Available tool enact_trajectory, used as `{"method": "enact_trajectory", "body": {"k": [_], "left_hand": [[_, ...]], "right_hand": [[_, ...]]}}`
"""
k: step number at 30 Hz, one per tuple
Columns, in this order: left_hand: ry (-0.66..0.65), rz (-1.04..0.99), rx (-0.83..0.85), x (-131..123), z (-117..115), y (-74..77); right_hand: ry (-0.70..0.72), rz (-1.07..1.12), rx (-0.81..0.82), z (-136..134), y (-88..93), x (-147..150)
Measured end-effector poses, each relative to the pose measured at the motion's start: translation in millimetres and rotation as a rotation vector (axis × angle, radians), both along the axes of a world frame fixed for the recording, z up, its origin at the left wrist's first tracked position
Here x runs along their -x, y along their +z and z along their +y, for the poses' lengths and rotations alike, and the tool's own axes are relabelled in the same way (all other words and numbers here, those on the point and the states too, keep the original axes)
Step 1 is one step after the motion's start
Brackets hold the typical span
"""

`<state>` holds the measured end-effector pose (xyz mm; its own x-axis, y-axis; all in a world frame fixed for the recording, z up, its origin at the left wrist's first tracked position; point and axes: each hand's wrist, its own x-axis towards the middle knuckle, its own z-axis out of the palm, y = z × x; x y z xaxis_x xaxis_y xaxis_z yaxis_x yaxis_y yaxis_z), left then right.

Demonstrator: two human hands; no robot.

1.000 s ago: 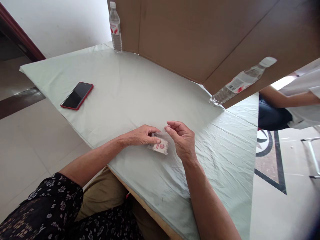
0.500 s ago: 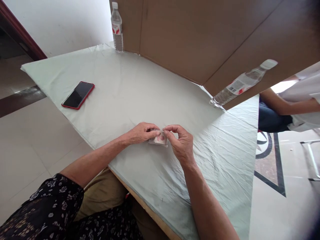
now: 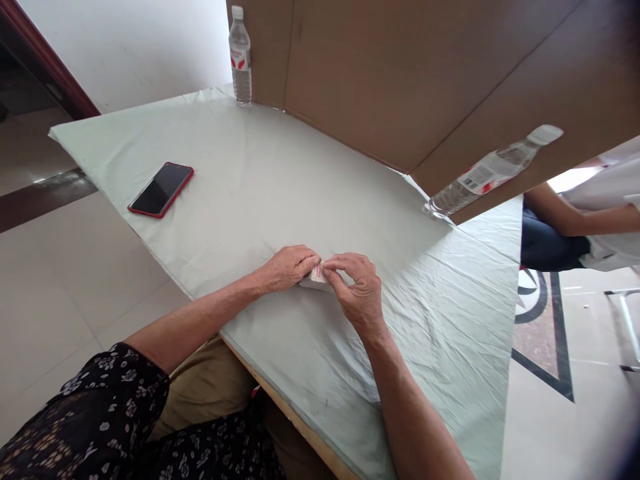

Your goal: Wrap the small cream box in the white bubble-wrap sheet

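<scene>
Near the front of the cloth-covered table, a small whitish packet with reddish print lies between my two hands. My left hand is closed on its left side, thumb near the top edge. From the right, my right hand pinches the packet's upper edge between thumb and forefinger. The fingertips of both hands are close together there. Much of the packet is covered by the fingers, and what it contains cannot be made out.
A phone in a red case lies at the left. An upright water bottle and a tilted-looking one stand against a brown cardboard panel. Beyond the panel at right, a person's arm shows.
My right hand has shifted slightly left, and its fingertips have come nearer my left thumb. Less of the packet's printed face shows. The whole view has shifted slightly.
</scene>
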<state>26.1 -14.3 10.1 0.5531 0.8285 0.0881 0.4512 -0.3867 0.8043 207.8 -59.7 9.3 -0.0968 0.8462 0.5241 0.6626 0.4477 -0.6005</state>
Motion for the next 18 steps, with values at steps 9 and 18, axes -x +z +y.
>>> {"method": "enact_trajectory", "body": {"k": [9,18], "left_hand": [[0.006,0.011,0.020,0,0,3.0],[0.034,-0.018,0.074,2,-1,1.1]], "right_hand": [[0.099,-0.089,0.070,-2,15.2,-4],[0.101,0.066,0.260,5,17.7,-36]]}}
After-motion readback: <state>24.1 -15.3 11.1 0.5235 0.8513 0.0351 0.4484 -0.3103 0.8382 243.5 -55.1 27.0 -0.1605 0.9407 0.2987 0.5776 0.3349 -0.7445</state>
